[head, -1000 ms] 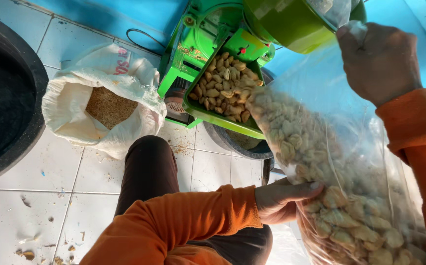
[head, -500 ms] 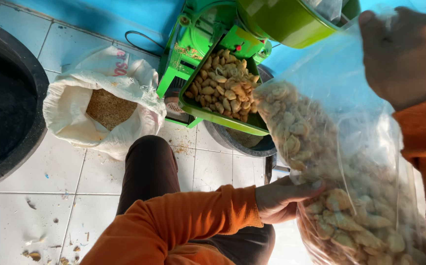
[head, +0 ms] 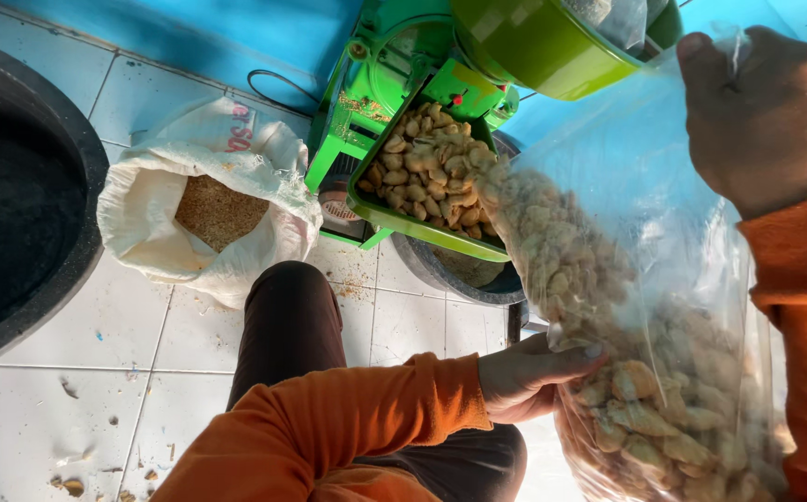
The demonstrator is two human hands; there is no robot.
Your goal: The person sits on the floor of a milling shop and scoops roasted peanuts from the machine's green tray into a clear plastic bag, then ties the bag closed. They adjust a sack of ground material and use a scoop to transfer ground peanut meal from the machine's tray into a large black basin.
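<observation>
A big clear plastic bag [head: 663, 307] full of peanuts in their shells [head: 552, 251] was held up at a tilt. Its top edge was gripped tight by the right hand [head: 764, 112], with the fingers closed on the plastic. Its lower side was propped by the left hand [head: 524, 376], with the fingers curled against it. The bag's mouth was pointed at the green tray [head: 422, 181] of a green machine [head: 394, 74], where more peanuts lay. A white sack [head: 208, 214] of brown grain was seen on the tiled floor [head: 69, 400], beside a big black tub [head: 13, 186].

Clear plastic bag [head: 645, 307] of pale nuts at right; open white sack [head: 208, 209] on floor, left.
</observation>
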